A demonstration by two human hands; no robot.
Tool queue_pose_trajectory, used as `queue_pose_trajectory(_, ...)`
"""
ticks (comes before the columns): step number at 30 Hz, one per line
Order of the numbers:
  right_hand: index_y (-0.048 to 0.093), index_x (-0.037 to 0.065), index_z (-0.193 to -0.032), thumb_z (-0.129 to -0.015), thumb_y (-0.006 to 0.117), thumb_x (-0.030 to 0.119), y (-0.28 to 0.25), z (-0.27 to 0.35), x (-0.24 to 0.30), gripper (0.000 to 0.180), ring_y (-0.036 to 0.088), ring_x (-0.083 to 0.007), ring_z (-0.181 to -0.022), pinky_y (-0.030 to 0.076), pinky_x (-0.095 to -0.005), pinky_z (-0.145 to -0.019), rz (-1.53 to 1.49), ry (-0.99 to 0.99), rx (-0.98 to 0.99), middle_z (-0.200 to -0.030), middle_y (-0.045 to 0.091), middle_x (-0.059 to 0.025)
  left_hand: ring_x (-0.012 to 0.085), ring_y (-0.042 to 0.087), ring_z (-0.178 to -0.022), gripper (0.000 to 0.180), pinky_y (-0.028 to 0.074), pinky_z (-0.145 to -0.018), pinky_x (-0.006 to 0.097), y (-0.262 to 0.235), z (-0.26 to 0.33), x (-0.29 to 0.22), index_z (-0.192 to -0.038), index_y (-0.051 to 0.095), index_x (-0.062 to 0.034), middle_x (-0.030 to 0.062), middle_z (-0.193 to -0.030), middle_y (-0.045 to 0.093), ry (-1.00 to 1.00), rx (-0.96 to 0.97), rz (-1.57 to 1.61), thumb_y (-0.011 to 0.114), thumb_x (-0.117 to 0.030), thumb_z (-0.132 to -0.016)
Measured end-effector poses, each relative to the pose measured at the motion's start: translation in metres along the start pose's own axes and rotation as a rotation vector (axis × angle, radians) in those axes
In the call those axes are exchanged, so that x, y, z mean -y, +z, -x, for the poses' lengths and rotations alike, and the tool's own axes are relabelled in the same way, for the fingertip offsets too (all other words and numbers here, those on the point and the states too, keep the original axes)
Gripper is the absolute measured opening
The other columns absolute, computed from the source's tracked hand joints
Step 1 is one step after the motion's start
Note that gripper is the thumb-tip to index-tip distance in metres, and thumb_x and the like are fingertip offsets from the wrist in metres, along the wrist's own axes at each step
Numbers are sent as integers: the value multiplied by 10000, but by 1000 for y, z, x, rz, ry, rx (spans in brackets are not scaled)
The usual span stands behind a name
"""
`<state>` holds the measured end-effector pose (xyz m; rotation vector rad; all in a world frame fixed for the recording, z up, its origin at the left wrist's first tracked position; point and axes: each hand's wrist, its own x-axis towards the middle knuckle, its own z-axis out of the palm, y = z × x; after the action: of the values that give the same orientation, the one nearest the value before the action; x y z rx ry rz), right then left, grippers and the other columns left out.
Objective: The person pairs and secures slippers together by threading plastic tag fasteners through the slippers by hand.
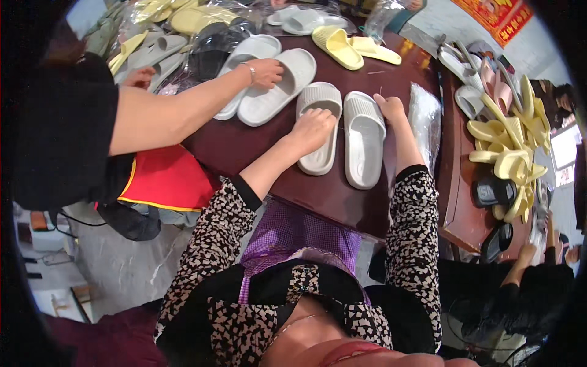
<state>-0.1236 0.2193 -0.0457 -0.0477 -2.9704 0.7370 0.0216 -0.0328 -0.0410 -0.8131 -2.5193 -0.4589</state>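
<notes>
A pair of light-grey slide slippers lies soles-down on the dark red table before me. My left hand [315, 130] is closed over the foot opening of the left slipper [319, 160], against the rear edge of its ribbed strap. Whatever its fingers hold is hidden. Beside the strap of the right slipper [364, 160], my right hand [392, 107] is closed in a pinch. A thin upright line shows by its fingertips, too fine to name. To the left, a co-worker's hand [266, 73] reaches into another grey slipper [269, 107], which lies beside its mate [251, 52].
Yellow slippers [337, 48] lie at the table's far side. Clear plastic bags [423, 116] rest by my right arm. Several yellow slippers [512, 165] are heaped on the right-hand table. A red cloth [165, 177] hangs near the co-worker's arm. Bagged slippers [208, 21] crowd the far left.
</notes>
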Motion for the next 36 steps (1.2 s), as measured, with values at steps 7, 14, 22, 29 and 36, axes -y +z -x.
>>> queue_pose_trajectory(7, 684, -15, -839, -781, 630, 251, 20, -9, 6, 277, 625, -189, -656, 479, -306, -650, -261, -265, -125, -690, 654, -112, 306, 579, -853, 131, 462, -752, 396, 15, -10, 10, -795, 562, -29, 119, -858, 586, 69, -18, 57, 525, 28, -683)
queue_pose_trajectory(14, 670, -7, -891, -809, 584, 79, 1, 0, 31, 146, 585, -115, -727, 462, -250, -665, -623, -401, -9, -781, 656, -45, 331, 599, -857, 143, 472, -741, 422, 17, -27, 7, -811, 589, -38, 155, -865, 612, -2, 31, 265, 505, 5, -704)
queue_pose_trajectory(22, 596, 19, -819, -852, 541, 88, 10, 23, 63, 94, 497, -82, -696, 403, -229, -598, -654, -609, 464, -751, 556, 1, 341, 601, -740, 97, 461, -667, 445, 28, -2, -4, -745, 577, -37, 177, -753, 596, 50, 13, 292, 547, -87, -667)
queue_pose_trajectory(29, 578, 19, -798, -844, 517, 74, 2, 35, 65, 94, 478, -97, -569, 384, -241, -532, -540, -541, 612, -646, 519, 5, 348, 600, -811, 155, 468, -714, 442, 17, 18, -20, -844, 573, -13, 184, -839, 609, 52, 47, 258, 541, -95, -716)
queue_pose_trajectory(36, 597, 19, -822, -821, 516, 79, -7, 51, 93, 101, 472, -84, -561, 383, -250, -496, -372, -434, 744, -627, 526, 5, 348, 609, -836, 180, 473, -728, 437, 12, 18, -16, -877, 582, 8, 195, -874, 620, 36, 117, 284, 512, -86, -740)
